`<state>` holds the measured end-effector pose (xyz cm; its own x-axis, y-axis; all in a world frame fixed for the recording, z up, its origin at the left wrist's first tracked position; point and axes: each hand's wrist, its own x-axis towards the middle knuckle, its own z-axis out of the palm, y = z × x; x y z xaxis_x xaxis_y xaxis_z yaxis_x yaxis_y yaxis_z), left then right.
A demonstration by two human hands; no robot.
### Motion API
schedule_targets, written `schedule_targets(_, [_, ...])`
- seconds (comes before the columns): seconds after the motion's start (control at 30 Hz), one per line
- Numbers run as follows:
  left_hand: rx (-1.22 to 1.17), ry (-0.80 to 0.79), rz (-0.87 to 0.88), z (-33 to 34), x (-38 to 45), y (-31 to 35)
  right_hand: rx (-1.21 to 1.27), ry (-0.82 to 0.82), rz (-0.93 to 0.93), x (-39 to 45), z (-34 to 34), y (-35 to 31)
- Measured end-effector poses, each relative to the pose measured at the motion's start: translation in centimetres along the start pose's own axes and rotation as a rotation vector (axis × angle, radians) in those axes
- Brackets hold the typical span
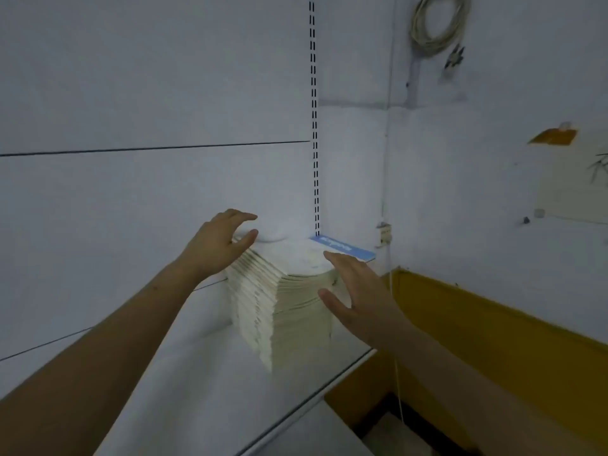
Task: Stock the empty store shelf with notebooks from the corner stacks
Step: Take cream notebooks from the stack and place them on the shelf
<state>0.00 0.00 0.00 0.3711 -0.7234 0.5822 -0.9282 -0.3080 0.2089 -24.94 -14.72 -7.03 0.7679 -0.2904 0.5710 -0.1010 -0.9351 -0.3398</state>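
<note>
A tall stack of cream-paged notebooks with pale covers (286, 301) stands on the white shelf board (184, 383), near the board's right end and close to the far white back panel (148, 93). The stack leans and fans a little, its upper books shifted toward the far right, and the top cover carries a blue band with white lettering (343, 247) along its far right edge; the lettering is too blurred to read. The left hand (215, 245) is at the stack's upper left corner, fingers loosely spread and bent, with the thumb lying against the top edge of the books; whether the other fingers touch the cover cannot be told. The right hand (353, 291) is held flat and open at the stack's right side, fingers straight and pointing to the far side, thumb spread toward the near pages; it lies just beside the books, and contact cannot be made out. Neither hand is closed around anything. Both bare forearms reach in from the near edge of the view. A slotted metal upright (314, 126) runs up the back panel just behind the stack. To the right, beyond the shelf's end, a yellow painted band (493, 327) runs along the lower part of a white side wall (493, 192), and a coil of pale cable (439, 23) hangs high on that wall. A thin cord (396, 373) hangs down beside the shelf's right end.
</note>
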Motion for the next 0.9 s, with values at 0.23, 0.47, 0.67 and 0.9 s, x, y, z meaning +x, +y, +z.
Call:
schedule_targets(0.23, [-0.174, 0.055, -0.247, 5.0, -0.7, -1.3, -0.146, -0.195, -0.19, 6.2, 1.8, 3.9])
schedule_targets(0.47, [-0.732, 0.111, -0.626, 6.4, -2.3, 2.4, -0.096, -0.334, -0.232, 8.5, 5.4, 3.5])
schedule_targets(0.67, [-1.448, 0.245, -0.823, 3.5, -4.8, 4.7, 0.154, -0.212, -0.334, 6.9, 6.5, -1.3])
schedule_targets(0.9, [-1.648, 0.5, -0.915, 0.8, -9.1, 2.9, 0.216, -0.004, -0.294, 8.0, 6.1, -3.4])
